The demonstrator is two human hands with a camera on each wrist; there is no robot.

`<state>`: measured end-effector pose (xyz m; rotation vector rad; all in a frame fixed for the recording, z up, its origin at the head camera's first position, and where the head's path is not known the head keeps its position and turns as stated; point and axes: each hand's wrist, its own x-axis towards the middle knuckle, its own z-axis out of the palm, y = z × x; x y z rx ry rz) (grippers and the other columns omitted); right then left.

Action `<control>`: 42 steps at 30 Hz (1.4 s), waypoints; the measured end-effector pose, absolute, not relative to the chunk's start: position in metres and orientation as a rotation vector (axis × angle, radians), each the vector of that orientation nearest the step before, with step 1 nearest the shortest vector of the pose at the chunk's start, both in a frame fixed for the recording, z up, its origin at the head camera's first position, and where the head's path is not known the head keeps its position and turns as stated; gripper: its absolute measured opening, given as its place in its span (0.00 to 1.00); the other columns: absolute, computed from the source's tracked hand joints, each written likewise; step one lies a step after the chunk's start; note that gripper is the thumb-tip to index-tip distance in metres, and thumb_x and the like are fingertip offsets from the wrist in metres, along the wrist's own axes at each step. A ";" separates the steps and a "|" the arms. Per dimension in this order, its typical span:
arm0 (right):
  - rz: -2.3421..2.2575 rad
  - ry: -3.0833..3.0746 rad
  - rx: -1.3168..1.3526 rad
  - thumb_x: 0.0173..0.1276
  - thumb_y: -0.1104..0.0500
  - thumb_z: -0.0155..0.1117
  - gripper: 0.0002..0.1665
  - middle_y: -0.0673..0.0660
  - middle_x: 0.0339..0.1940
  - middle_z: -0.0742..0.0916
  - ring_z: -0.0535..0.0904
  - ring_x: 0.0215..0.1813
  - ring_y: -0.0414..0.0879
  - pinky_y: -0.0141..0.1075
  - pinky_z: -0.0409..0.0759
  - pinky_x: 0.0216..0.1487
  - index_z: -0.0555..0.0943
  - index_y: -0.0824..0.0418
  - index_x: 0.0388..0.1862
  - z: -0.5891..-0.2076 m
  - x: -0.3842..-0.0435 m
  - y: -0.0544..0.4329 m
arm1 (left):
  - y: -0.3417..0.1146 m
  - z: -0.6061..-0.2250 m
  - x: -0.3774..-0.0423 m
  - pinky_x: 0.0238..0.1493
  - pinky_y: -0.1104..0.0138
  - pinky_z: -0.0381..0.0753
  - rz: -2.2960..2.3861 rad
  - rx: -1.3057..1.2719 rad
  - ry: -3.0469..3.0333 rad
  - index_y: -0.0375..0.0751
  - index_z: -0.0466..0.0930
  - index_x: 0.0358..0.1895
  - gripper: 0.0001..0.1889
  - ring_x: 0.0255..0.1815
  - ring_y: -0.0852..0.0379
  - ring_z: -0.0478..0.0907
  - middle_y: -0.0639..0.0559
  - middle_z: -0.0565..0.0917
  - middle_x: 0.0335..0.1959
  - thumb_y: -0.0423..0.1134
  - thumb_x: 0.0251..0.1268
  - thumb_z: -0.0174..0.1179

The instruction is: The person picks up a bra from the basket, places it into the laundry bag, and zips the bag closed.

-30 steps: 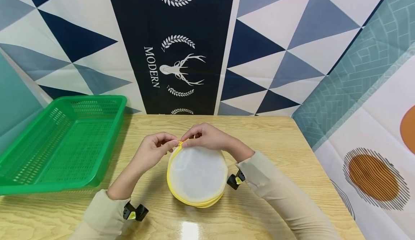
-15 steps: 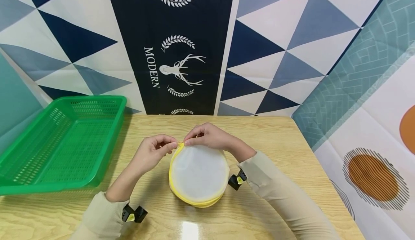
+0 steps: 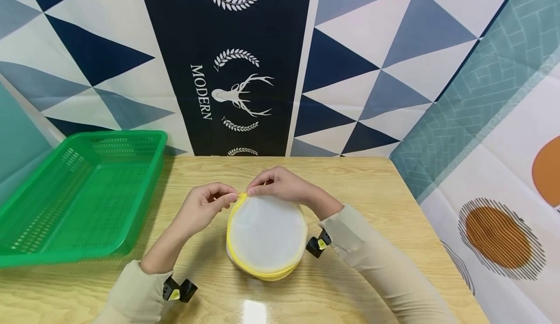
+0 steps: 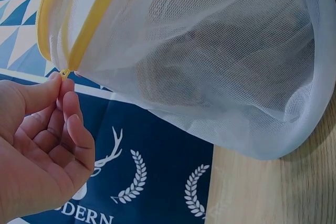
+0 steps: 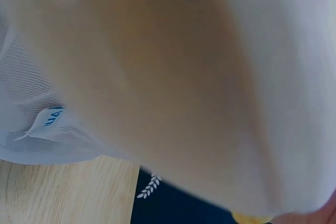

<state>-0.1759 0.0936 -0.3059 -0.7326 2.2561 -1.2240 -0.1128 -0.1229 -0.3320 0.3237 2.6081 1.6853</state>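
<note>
A round white mesh laundry bag (image 3: pixel 268 236) with a yellow zipper (image 3: pixel 232 247) around its top stands on the table. In the left wrist view, my left hand (image 4: pixel 50 145) pinches the small yellow zipper pull (image 4: pixel 64 74) between thumb and forefinger; the other fingers curl below. My right hand (image 3: pixel 280 185) pinches the bag's far rim just right of the pull, its fingertips close to the left ones. Blurred pale fabric fills most of the right wrist view, hiding most of that hand. A white tag (image 5: pixel 46 121) with blue lettering shows on the mesh (image 5: pixel 23 77) there.
A large green plastic basket (image 3: pixel 158 168) stands on the left of the wooden table (image 3: pixel 358 188). Behind the table hangs a patterned cloth (image 3: pixel 236 17) with triangles and a deer head. Another patterned cloth (image 3: pixel 455 168) hangs on the right.
My right fingers have shifted slightly along the rim, and the yellow strip that showed above them is out of sight. The left hand keeps its pinch. The head view has shifted slightly.
</note>
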 end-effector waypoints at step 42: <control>-1.263 2.224 -0.667 0.67 0.52 0.59 0.15 0.55 0.44 0.85 0.82 0.32 0.42 0.36 0.83 0.36 0.84 0.58 0.47 -0.307 -0.174 0.093 | -0.121 -0.333 -0.118 0.29 0.69 0.76 1.701 0.335 2.677 0.41 0.83 0.39 0.09 0.30 0.58 0.76 0.44 0.84 0.34 0.43 0.64 0.59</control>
